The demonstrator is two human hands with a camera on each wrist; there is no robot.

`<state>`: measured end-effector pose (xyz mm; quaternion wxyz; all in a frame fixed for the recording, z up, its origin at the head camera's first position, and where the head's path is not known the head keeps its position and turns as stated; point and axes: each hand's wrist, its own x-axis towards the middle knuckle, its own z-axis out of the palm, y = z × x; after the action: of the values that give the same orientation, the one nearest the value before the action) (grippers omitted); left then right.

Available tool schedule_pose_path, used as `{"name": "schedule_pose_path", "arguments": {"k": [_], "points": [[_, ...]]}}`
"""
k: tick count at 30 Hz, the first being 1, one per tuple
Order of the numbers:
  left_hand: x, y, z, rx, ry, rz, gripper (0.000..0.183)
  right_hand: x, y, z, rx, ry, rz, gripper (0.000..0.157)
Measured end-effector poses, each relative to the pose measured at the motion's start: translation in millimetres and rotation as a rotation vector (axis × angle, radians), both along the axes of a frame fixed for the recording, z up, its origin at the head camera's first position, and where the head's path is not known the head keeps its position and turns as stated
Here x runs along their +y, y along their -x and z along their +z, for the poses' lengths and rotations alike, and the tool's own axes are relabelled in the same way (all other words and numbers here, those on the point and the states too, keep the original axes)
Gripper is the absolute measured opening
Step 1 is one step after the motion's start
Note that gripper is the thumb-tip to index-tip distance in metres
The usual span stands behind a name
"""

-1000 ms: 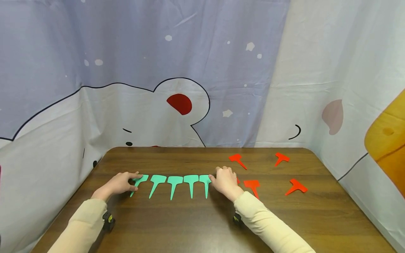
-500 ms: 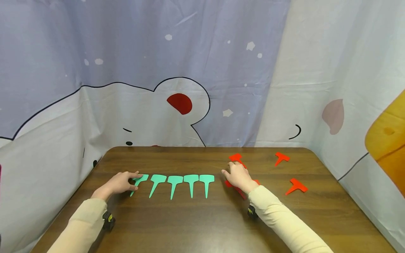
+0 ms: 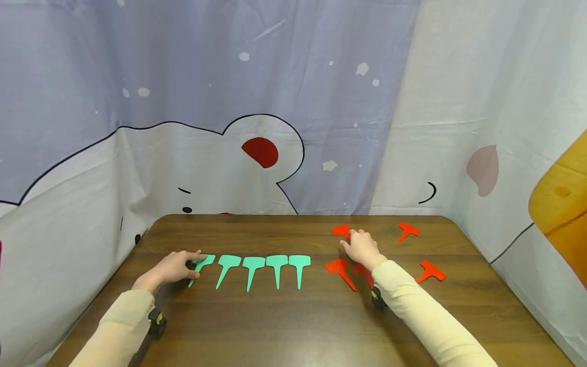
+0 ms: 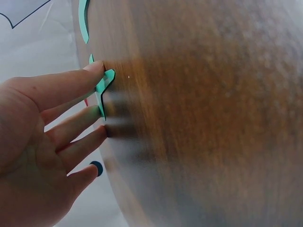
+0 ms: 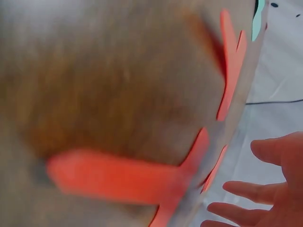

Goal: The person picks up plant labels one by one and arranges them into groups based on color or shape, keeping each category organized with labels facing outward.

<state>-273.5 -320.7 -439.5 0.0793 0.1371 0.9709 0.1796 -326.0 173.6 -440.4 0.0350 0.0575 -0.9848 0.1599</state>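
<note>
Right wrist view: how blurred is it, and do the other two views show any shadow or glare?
Right wrist: the nearest red T is soft-edged, and the table around it smeared. Left wrist: pale glare towards the upper right, dark shadows beside the fingers, wood grain blurred on the right. Head: green Ts crisp, soft shadow below the right sleeve.

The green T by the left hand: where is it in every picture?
Head: green T left of centre, leftmost of the five, by the left hand.
Left wrist: green T left of centre, at the same hand.
Right wrist: not seen; the green bit, top right, seems another.
Shared landmark: the brown table.
</note>
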Motion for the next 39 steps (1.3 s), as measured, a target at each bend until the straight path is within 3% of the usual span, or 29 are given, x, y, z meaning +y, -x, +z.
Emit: {"name": "schedule_pose_path", "arguments": {"k": [22,30,39], "points": [[3,1.9,-0.1,0.009,-0.008,0.003,0.056,11,35.1,1.0,-0.041,0.007,-0.103,0.023],[2,-3.5,4.9,0.003,0.002,0.004,0.056,11,46.6,-8.6,-0.048,0.058,-0.172,0.03],[1,-1.1,1.7,-0.005,-0.006,0.003,0.056,5,46.2,-1.8,-0.046,0.035,-0.218,0.033]]}}
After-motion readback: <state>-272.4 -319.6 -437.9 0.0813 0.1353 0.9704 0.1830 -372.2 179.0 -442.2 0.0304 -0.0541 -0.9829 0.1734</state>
